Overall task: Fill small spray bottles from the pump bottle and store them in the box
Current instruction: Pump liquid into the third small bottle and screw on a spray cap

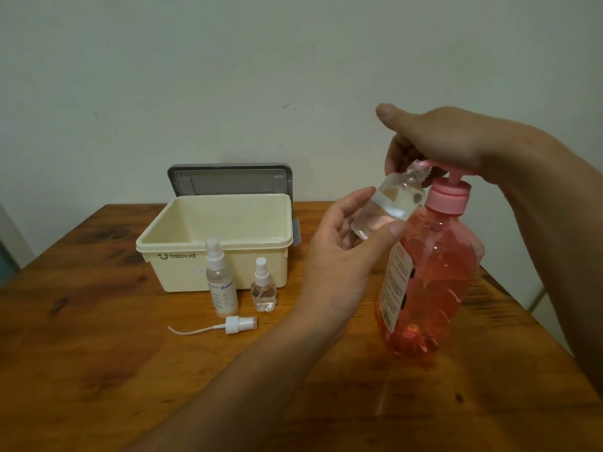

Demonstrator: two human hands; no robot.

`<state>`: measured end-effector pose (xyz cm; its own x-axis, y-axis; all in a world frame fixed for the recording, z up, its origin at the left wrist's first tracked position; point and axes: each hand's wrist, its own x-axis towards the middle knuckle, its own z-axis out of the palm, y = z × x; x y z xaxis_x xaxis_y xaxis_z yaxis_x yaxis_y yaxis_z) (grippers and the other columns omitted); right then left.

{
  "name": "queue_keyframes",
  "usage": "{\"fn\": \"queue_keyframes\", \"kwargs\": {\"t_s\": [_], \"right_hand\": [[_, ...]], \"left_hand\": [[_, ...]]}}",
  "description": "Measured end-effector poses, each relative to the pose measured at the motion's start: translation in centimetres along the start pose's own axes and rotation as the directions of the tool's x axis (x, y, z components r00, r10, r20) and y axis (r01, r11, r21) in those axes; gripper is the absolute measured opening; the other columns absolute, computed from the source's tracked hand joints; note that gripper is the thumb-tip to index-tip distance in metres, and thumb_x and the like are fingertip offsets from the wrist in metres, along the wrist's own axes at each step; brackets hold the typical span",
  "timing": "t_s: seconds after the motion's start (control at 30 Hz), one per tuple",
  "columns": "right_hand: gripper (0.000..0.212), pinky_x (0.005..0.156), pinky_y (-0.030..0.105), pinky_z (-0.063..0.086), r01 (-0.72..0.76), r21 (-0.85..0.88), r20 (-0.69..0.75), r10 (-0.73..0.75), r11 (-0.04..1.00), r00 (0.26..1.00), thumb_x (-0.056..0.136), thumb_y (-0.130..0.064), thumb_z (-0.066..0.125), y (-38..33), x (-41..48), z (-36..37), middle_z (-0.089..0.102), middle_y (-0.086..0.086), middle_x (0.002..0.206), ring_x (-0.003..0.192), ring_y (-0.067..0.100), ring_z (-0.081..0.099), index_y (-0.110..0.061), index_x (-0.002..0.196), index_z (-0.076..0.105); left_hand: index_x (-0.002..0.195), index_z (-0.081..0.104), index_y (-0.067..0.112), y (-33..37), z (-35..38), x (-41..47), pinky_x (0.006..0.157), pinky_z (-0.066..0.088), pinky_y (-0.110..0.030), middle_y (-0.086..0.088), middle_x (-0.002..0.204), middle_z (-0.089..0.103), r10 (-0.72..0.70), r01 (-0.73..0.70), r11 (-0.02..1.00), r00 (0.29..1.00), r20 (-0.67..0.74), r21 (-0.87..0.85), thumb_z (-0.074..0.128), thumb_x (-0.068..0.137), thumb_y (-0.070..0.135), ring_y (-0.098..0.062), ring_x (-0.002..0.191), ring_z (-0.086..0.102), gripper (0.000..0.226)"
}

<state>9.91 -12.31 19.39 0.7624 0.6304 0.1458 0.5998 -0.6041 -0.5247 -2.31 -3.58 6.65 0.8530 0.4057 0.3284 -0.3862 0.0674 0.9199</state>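
Presently, on a wooden tabletop [98, 353]:

1 pink pump bottle [427, 282], upright, toward the right edge, holding pink liquid. The right hand [437, 141] lies over its pump head [450, 190], fingers curled down round the spout and thumb sticking out.

1 small clear bottle [388, 207], uncapped and tilted, gripped above the tabletop by the left hand [339, 256] between thumb and fingers. Its mouth is right at the spout, and there is clear liquid inside.

1 cream box [215, 236], open, near the far edge, left of middle.

1 grey lid [228, 177], standing behind the box against the wall.

2 capped spray bottles, upright, just in front of the box: tall bottle [222, 282] marked "Baby" on the left, short bottle [263, 288] on the right.

1 loose white spray cap [241, 324] with tube, lying in front of those 2.
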Motion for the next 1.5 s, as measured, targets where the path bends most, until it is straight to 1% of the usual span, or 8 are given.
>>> {"fn": "queue_keyframes", "kwargs": {"t_s": [0.23, 0.43, 0.6, 0.83, 1.03, 1.2, 1.3, 1.5], "right_hand": [[0.074, 0.058, 0.029, 0.039, 0.01, -0.03, 0.001, -0.01, 0.999, 1.0, 0.098, -0.065, 0.024, 0.1, -0.3, 0.0, 0.067, 0.007, 0.079, 0.063, 0.018, 0.058, -0.012, 0.074, 0.069], [0.079, 0.067, 0.033, 0.048, 0.011, 0.005, 0.016, -0.011, 1.0, 1.0, 0.096, -0.069, 0.025, -0.5, 0.1, -0.5, 0.071, 0.015, 0.086, 0.068, 0.023, 0.06, -0.008, 0.077, 0.071], [0.08, 0.067, 0.033, 0.048, 0.002, -0.023, 0.019, -0.002, 1.0, 1.0, 0.093, -0.072, 0.024, -0.5, 0.2, -0.7, 0.071, 0.014, 0.088, 0.071, 0.024, 0.061, -0.009, 0.078, 0.072], [0.082, 0.062, 0.03, 0.046, 0.009, -0.018, 0.006, -0.009, 1.0, 1.0, 0.093, -0.073, 0.024, -0.5, 0.3, -0.8, 0.072, 0.014, 0.09, 0.07, 0.022, 0.06, -0.009, 0.08, 0.074], [0.086, 0.087, 0.042, 0.051, 0.026, -0.014, -0.063, -0.027, 1.0, 0.998, 0.089, -0.079, 0.021, -0.4, 0.6, -0.9, 0.075, 0.01, 0.084, 0.088, 0.032, 0.069, -0.012, 0.08, 0.074], [0.085, 0.086, 0.041, 0.053, 0.039, 0.019, -0.106, -0.037, 0.999, 0.994, 0.088, -0.08, 0.024, -0.3, 0.5, -1.2, 0.076, 0.004, 0.073, 0.073, 0.022, 0.07, -0.012, 0.078, 0.074], [0.085, 0.089, 0.04, 0.054, 0.037, 0.041, -0.102, -0.033, 0.998, 0.994, 0.086, -0.081, 0.027, -0.4, 0.6, -1.3, 0.075, 0.003, 0.069, 0.073, 0.021, 0.07, -0.011, 0.078, 0.075], [0.074, 0.08, 0.035, 0.05, 0.05, -0.026, -0.139, -0.054, 0.998, 0.989, 0.094, -0.071, 0.029, -1.7, -0.3, -1.8, 0.073, 0.004, 0.079, 0.075, 0.018, 0.067, -0.011, 0.081, 0.071]], "left_hand": [[0.13, 0.054, 0.029, -0.1, 0.2, 0.0, 0.083, 0.053, -0.016, 0.01, 0.123, 0.065, 0.01, -0.01, 1.0, 1.0, -0.002, 0.018, 0.074, 0.083, 0.019, -0.001, 0.109, 0.062, 0.052], [0.126, 0.054, 0.032, -0.1, 0.2, -0.1, 0.077, 0.051, -0.01, 0.013, 0.121, 0.065, 0.005, -0.005, 1.0, 1.0, 0.001, 0.005, 0.074, 0.082, 0.019, 0.004, 0.106, 0.062, 0.05], [0.124, 0.054, 0.035, 0.2, 0.4, 0.3, 0.069, 0.048, -0.004, 0.022, 0.112, 0.065, 0.006, -0.006, 1.0, 1.0, 0.012, 0.01, 0.073, 0.083, 0.02, 0.016, 0.097, 0.06, 0.048], [0.118, 0.054, 0.039, 0.3, 0.6, 0.2, 0.066, 0.048, -0.004, 0.023, 0.107, 0.065, -0.009, 0.009, 1.0, 1.0, 0.026, -0.011, 0.072, 0.084, 0.018, 0.018, 0.092, 0.06, 0.044], [0.124, 0.054, 0.033, -0.1, 0.3, 0.0, 0.071, 0.05, -0.006, 0.017, 0.116, 0.066, -0.025, 0.025, 0.999, 1.0, 0.008, -0.025, 0.073, 0.083, 0.017, 0.011, 0.101, 0.062, 0.047], [0.124, 0.054, 0.036, -0.4, -0.3, -0.3, 0.073, 0.051, -0.009, 0.015, 0.121, 0.064, -0.032, 0.032, 0.999, 0.999, -0.005, -0.009, 0.073, 0.084, 0.02, 0.008, 0.105, 0.061, 0.047], [0.124, 0.054, 0.036, -0.5, -0.7, -0.3, 0.077, 0.052, -0.012, 0.015, 0.122, 0.065, -0.024, 0.024, 1.0, 1.0, -0.015, 0.018, 0.073, 0.084, 0.022, 0.006, 0.106, 0.062, 0.047], [0.117, 0.054, 0.041, -0.3, -1.7, -0.5, 0.076, 0.051, -0.009, 0.015, 0.12, 0.065, -0.018, 0.02, 0.999, 0.999, -0.038, 0.03, 0.074, 0.082, 0.021, 0.007, 0.104, 0.062, 0.044]]}}
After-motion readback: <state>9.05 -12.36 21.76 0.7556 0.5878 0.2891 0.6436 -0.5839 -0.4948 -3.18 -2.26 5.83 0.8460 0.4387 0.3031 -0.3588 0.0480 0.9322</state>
